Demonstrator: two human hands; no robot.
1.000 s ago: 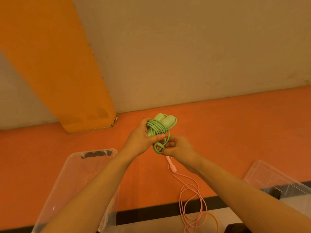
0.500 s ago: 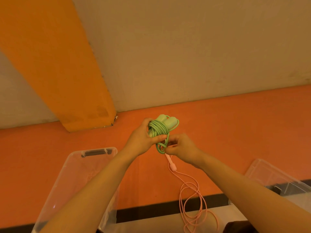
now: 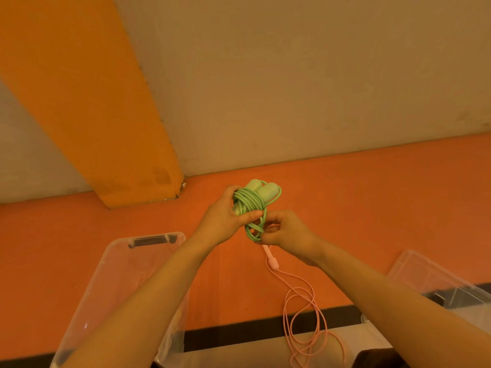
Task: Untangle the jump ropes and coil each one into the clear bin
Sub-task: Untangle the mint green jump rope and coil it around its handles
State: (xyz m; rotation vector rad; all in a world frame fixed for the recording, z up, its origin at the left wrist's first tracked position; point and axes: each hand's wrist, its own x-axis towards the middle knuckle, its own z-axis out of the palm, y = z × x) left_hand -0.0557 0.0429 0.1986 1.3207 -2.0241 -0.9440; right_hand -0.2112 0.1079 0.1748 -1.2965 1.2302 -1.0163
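The green rope (image 3: 252, 205), wound in a bundle, is gripped by the left hand (image 3: 225, 217) in the air above the orange floor (image 3: 372, 208). Its bottom loop is pinched by the right hand (image 3: 285, 232). A pink rope (image 3: 300, 314) hangs below. A clear bin (image 3: 127, 274) is seen at the left.

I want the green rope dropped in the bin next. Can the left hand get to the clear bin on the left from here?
Probably yes. The left hand grips the coiled green rope just above and beside the clear bin, whose top looks open, with nothing between; the right hand pinching the loop must let go first.
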